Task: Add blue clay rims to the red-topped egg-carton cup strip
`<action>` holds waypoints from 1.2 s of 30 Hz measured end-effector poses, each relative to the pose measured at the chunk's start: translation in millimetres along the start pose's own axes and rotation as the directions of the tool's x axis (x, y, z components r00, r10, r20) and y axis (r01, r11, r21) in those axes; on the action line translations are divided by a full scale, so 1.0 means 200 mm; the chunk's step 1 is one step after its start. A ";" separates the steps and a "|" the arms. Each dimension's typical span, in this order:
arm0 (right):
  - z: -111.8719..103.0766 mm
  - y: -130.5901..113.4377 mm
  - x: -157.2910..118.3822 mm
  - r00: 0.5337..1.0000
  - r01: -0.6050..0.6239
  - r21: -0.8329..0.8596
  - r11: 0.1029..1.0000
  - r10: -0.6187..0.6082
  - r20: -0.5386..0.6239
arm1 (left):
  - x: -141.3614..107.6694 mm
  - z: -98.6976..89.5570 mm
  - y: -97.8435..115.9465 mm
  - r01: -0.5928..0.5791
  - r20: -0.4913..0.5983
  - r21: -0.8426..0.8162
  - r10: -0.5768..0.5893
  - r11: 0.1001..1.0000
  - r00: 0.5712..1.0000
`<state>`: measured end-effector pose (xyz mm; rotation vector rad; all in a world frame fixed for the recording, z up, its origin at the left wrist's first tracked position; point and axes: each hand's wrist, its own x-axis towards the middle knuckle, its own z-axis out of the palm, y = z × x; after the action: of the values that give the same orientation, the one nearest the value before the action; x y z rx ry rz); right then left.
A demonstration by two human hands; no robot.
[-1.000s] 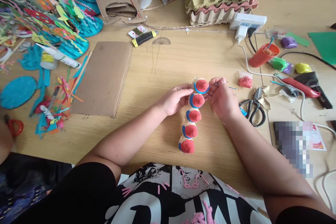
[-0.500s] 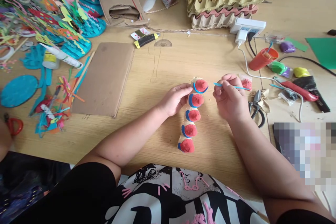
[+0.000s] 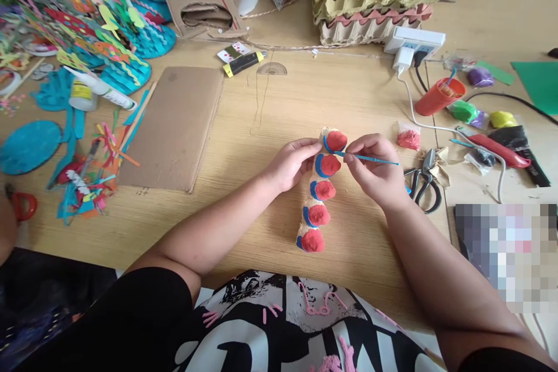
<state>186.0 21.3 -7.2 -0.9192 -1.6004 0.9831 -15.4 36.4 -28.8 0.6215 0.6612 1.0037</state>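
A narrow strip of egg carton (image 3: 306,200) with several red clay mounds, each edged with blue clay, stands upright in the picture at the table's middle. My left hand (image 3: 293,167) grips its upper left side, thumb near the top mound. In my right hand (image 3: 378,167) is a thin blue tool (image 3: 370,158), pinched between thumb and fingers. The tool's tip meets the blue edging just under the top red mound (image 3: 336,140). Part of the strip's left side is hidden by my left fingers.
Brown cardboard (image 3: 174,128) and craft scraps (image 3: 87,186) lie left. Egg trays (image 3: 375,0) are stacked at the back. On the right are a power strip (image 3: 416,40), a red cup (image 3: 436,97), black-handled scissors (image 3: 425,183) and clay packets. Someone's arm shows at the left edge.
My right hand has moved left and slightly down, bringing the blue tool's tip onto the strip below the top mound. My left hand holds the strip as before.
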 end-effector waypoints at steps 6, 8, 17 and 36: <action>0.01 -0.01 0.01 0.993 0.115 -0.178 0.977 -0.110 0.036 | 0.00 0.01 0.01 0.008 -0.001 0.013 -0.008 1.000 1.000; 0.01 -0.01 0.01 0.991 0.136 -0.209 0.968 -0.132 0.034 | 0.00 0.01 0.01 0.012 -0.008 0.020 -0.012 1.000 1.000; 0.00 0.00 0.03 0.970 0.224 -0.427 0.876 -0.242 0.013 | 0.01 0.00 0.00 -0.007 0.008 0.011 0.007 1.000 1.000; -0.04 -0.04 0.05 0.927 0.336 -0.614 0.715 -0.365 0.082 | 0.00 0.03 0.01 -0.016 -0.019 0.083 0.018 0.996 1.000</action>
<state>190.8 29.6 5.3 -0.9968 -2.0112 0.1413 -12.6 35.9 -23.9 0.6913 0.7185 1.0035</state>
